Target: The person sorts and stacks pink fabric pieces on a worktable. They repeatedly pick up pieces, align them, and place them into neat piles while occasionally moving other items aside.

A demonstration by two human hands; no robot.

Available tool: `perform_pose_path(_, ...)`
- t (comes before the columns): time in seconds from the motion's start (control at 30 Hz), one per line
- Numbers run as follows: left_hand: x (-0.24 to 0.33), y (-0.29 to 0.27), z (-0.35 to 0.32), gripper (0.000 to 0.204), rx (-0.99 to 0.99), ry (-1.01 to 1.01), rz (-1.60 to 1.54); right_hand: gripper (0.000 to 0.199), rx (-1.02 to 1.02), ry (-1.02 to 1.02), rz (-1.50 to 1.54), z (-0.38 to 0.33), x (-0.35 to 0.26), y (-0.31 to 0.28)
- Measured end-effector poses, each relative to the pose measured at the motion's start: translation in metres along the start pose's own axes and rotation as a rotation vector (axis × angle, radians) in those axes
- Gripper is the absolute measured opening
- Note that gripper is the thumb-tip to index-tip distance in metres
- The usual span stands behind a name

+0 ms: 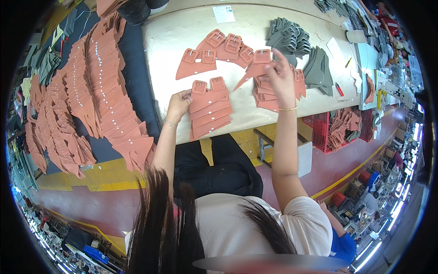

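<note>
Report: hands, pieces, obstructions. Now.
Left hand at left edge of front coral stack. Right hand holding buckled coral piece. No obstruction evident.

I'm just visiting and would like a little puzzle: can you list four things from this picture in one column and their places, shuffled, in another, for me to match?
Things
1. Left hand
2. Right hand
3. Paper sheet
4. Red crate

Places
A. Lower than the table top, on the right
B. By the left side of the near orange stack
C. Flat near the table's far edge
D. At an orange piece, closer to the grey pieces than the other hand

Pairs: 1-B, 2-D, 3-C, 4-A
</note>
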State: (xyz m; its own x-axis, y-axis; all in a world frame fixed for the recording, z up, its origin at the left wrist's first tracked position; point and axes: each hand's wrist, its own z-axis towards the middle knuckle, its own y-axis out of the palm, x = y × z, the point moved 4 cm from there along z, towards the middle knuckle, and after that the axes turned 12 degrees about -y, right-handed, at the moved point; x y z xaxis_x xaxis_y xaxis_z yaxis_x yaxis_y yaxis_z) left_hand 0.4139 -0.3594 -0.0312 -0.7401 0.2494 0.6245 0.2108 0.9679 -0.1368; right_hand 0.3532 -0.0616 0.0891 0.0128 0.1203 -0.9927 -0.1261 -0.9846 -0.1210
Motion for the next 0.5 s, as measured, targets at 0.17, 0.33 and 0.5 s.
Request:
perform_pose_path(0.17,-0.008,-0.004,0.004,0.032,0.043,-0.003,0.034,0.055,-0.127,0.153,0.301,-0.020,0.027,0.053)
perform_pose_path(0.33,-0.011,-0.009,0.007,0.027,0.072,-0.007,0.070,0.057,-0.098,0.446,0.149,-0.046,0.077,0.094)
perform_pose_path(0.5,-0.024,-0.036,0.017,0.034,0.135,-0.052,0.067,0.051,-0.341,0.206,-0.518,-0.040,0.087,0.088)
